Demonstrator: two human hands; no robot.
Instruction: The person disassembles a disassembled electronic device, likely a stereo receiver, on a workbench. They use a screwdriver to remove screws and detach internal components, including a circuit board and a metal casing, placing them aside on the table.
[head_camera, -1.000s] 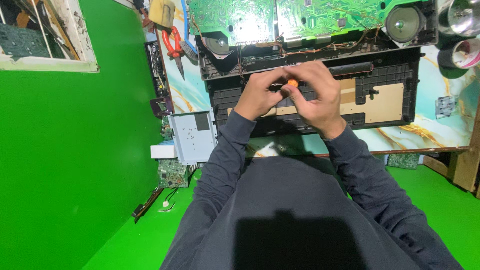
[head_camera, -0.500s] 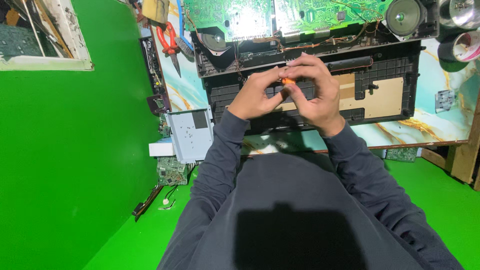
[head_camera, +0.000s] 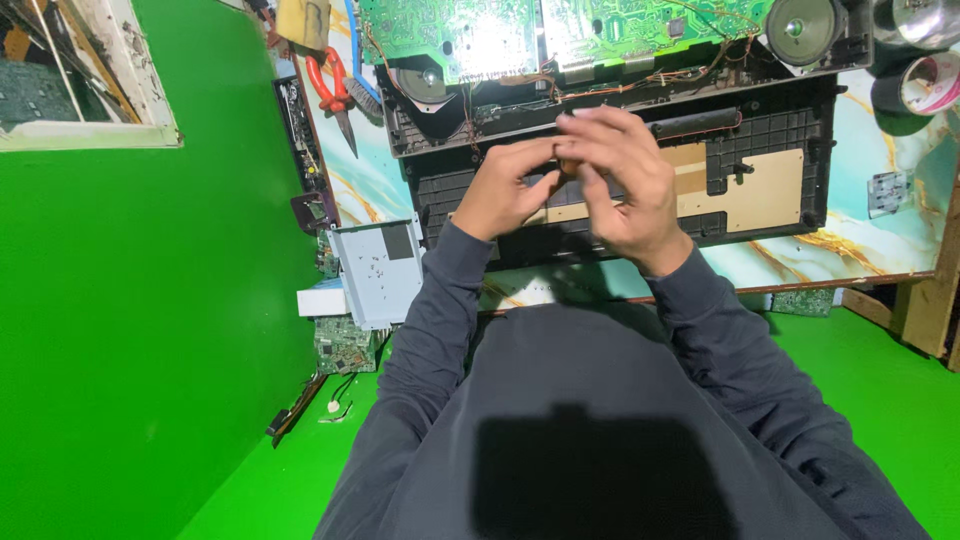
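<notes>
Nearest to the camera, the dark grey sleeves (head_camera: 420, 330) of the person are seen, both reaching forward over the edge of the marbled table (head_camera: 880, 240). Above a black plastic chassis (head_camera: 770, 120) the two hands are brought together. The left hand (head_camera: 505, 190) is curled, with its fingertips pinched toward the right hand (head_camera: 625, 185), whose fingers are bent and partly spread and blurred by motion. Between the fingertips a small brownish part (head_camera: 568, 165) is glimpsed; it is too small and too hidden to be named, and it cannot be told which hand really grips it. Its long axis and the way it points cannot be read either. The step in hand is judged to be fine work on this small piece, held just above the chassis. For the next move a steady pinch and a clear view of the piece are probably required. The chassis itself is laid with its long axis left to right across the table, and a tan panel (head_camera: 760, 190) is set in it. Just left of it a grey metal plate (head_camera: 380, 270) is lying. Farther away, green circuit boards (head_camera: 520, 35) and a round speaker (head_camera: 800, 30) are placed, with red-handled pliers (head_camera: 335, 90) at the far left.
</notes>
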